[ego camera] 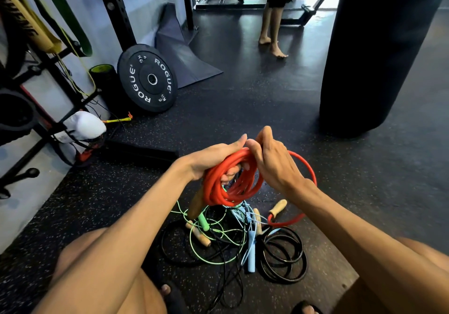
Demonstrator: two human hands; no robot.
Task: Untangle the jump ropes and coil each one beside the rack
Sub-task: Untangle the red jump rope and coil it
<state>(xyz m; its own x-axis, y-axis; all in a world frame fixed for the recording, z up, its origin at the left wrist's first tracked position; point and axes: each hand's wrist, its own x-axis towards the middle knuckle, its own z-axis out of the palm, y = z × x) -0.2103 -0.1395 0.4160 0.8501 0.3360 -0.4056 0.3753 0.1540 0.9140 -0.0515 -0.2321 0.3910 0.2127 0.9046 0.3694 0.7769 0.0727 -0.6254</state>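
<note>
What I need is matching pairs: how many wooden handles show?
4 wooden handles: one hangs under the left hand; one ends the red rope; one lies beside the green handle; a pale one by the blue handle. The tangle may hide more.

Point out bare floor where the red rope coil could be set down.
Free: speckled floor between the black base bar and the left forearm; open floor between the weight plate and punching bag. Crowded: the tangled pile beneath the red rope.

Speckled black rubber floor (243, 109) beneath tangled green, blue and black jump ropes (251, 248), coiled black rope (283, 261) alongside.
</note>
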